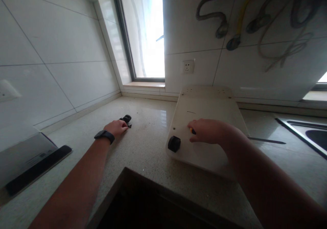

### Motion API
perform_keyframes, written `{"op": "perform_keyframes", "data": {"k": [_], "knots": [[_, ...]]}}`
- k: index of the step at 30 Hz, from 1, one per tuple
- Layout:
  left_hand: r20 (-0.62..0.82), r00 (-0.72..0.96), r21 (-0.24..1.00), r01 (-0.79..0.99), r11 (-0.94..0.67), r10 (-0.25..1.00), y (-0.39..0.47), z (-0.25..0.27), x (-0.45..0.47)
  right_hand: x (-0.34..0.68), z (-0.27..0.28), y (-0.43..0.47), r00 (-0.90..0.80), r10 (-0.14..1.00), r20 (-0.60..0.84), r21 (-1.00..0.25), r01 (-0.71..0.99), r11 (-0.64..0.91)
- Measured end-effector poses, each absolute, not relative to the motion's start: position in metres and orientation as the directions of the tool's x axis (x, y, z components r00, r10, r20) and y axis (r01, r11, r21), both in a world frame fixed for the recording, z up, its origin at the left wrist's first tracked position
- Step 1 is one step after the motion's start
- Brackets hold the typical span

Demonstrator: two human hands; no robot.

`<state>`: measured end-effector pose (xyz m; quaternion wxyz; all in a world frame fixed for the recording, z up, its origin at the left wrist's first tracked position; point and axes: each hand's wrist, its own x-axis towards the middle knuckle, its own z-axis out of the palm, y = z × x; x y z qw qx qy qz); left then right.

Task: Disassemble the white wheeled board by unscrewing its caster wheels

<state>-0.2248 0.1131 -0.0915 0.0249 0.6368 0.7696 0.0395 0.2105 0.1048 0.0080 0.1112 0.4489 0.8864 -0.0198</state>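
My left hand [118, 127], with a black watch [104, 136] on its wrist, rests low over the speckled countertop. Its fingers are curled together at a small dark piece [129, 126], and a lumpy black part [126, 118] lies just beyond them. Over the white flat-topped casing [212, 106] is my right hand [205, 131], closed round a small orange-and-black object [192, 131]; most of it is hidden by the fingers. A black faceted block [174, 143] sits on the casing's near left corner. Behind my right hand there is a short dark line [191, 112] on the white surface.
A dark opening [143, 201] cuts into the counter in front. At left lie a box [33, 150] and a long black bar [38, 169]. Past the casing are a thin dark strip [268, 140] and a steel sink edge [293, 130]. Hoses [212, 16] hang on the tiled wall.
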Motion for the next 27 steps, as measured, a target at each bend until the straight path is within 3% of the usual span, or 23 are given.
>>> {"op": "perform_keyframes", "data": {"k": [12,27], "knots": [[-0.070,-0.287,0.101,0.951,0.293,0.955,0.115,-0.090,-0.234,0.211,0.004,0.109,-0.582,0.787,-0.205,0.062,0.795,0.604],[0.246,-0.248,0.105,0.968,0.228,0.937,0.108,-0.099,-0.190,0.213,0.002,0.110,-0.575,0.794,-0.198,0.069,0.799,0.597]]}}
